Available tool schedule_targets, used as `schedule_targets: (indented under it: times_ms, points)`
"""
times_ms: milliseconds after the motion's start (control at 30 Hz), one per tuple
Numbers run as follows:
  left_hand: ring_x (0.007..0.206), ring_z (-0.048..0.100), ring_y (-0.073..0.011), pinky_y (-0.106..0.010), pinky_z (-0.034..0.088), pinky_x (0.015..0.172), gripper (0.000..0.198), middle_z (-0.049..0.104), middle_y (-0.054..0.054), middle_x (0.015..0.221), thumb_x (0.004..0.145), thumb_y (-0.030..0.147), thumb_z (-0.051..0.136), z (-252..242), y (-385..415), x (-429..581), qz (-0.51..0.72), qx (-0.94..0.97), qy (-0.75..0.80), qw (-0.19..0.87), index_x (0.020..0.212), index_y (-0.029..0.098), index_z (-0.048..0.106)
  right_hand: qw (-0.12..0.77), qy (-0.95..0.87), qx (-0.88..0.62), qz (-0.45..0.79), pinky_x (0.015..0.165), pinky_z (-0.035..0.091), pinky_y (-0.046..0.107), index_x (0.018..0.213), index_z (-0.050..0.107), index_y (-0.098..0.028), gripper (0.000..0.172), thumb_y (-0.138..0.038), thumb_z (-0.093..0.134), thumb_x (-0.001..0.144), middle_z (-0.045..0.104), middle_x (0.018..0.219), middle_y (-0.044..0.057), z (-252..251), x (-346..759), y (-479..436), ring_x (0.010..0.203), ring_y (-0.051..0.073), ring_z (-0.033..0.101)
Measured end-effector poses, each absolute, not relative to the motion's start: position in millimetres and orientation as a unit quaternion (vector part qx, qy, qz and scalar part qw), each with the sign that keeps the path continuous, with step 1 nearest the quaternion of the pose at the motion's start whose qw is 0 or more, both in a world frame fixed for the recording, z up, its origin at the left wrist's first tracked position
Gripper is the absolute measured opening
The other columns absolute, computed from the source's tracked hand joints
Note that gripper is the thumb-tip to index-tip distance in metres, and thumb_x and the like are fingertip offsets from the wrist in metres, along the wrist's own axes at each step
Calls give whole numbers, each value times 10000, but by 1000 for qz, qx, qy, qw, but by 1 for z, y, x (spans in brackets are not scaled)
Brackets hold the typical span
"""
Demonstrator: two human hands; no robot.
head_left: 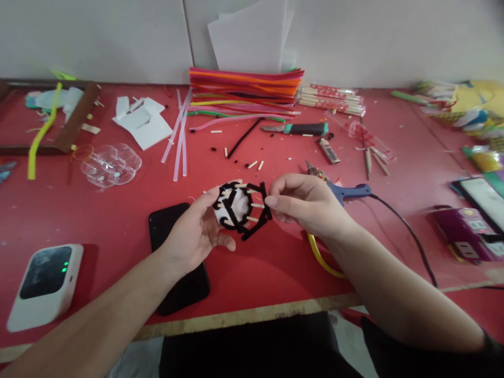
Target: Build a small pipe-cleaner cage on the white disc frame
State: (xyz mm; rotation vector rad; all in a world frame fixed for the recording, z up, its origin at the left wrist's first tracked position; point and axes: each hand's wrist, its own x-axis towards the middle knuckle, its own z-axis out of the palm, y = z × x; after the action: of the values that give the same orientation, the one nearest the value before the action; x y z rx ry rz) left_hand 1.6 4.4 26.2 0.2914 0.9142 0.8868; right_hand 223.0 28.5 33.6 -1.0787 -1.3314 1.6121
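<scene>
From where I stand, the left hand (192, 228) cradles a small black-and-white frame (237, 203) at the middle of the picture, above the red table (271, 281). Its fingers bend around the left edge, gripping lightly, with one digit loose below. The right hand (301, 202) brings thumb and index finger almost together on the right edge, seeming to pinch the outer black strip; its other fingers curl in.

Much looks done, I judge: a black inner ring surrounds a whitish middle, and pale pegs (258, 206) reach from it to angular outer strips on the right. What is left I can't say for sure (the hands hide part of the rim), though I see no pegs bridging all the way around.

Short pale offcuts (252, 164) and a loose black stem (244, 137) lie just above centre, below the cutter (305, 128). The blue-handled glue gun (350, 192) rests right of centre.
</scene>
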Motion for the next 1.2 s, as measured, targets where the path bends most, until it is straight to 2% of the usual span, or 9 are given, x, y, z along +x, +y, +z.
schedule_targets:
  times_ms: [433,633,733,900,967,1033,1100,1133,1200]
  points:
    - [492,637,-180,-309,588,379,216,686,-25,664,983,335,616,25,4,2,400,152,401,810,910,173,739,376,-522,-421,639,422,339,204,708,657,-180,330,-332,949,740,585,523,-48,35,222,29,456,67,485]
    - [677,780,-260,-317,618,423,252,809,-87,877,995,345,587,30,10,-8,439,135,365,810,993,157,755,423,-497,-410,637,448,369,215,752,680,-194,279,-401,829,866,623,587,-33,31,225,30,487,81,524]
    - [763,815,-298,-303,622,471,251,824,-71,882,978,382,607,32,16,-19,485,129,322,803,948,178,750,436,-498,-452,598,443,354,217,750,671,-198,253,-376,803,872,624,614,-37,30,222,31,478,72,508]
    - [833,827,-280,-247,615,520,282,836,-79,913,935,451,666,25,20,-28,509,124,298,798,985,189,758,418,-555,-534,482,485,394,258,780,658,-218,225,-390,740,900,614,637,-24,39,226,36,493,98,508]
    - [833,828,-280,-259,627,528,277,834,-67,910,954,445,645,24,20,-25,498,127,291,807,972,189,750,380,-608,-589,373,557,451,292,836,680,-229,167,-378,716,903,649,696,1,48,241,38,565,131,564]
    - [857,830,-285,-285,653,563,273,832,-52,914,985,437,616,24,20,-21,494,128,299,806,995,193,739,295,-671,-639,233,700,515,351,939,713,-233,113,-329,700,880,719,834,47,59,265,39,716,183,650]
    - [889,830,-280,-298,674,610,272,831,-40,928,1003,436,612,24,19,-17,501,121,322,795,1069,198,727,146,-720,-665,134,868,538,444,1087,721,-215,234,-274,630,879,759,1028,127,65,292,40,946,274,709]
    - [885,831,-278,-302,678,616,282,831,-39,929,1009,441,614,24,18,-15,498,117,330,793,1100,195,720,92,-728,-671,106,960,528,485,1198,704,-193,346,-258,605,872,743,1165,177,66,305,40,1098,323,700]
    - [841,831,-272,-313,684,607,298,832,-36,921,1014,447,620,23,16,-12,484,116,330,802,1133,190,713,-5,-706,-699,115,1064,510,518,1361,629,-126,514,-262,567,869,682,1335,254,63,327,41,1275,377,650]
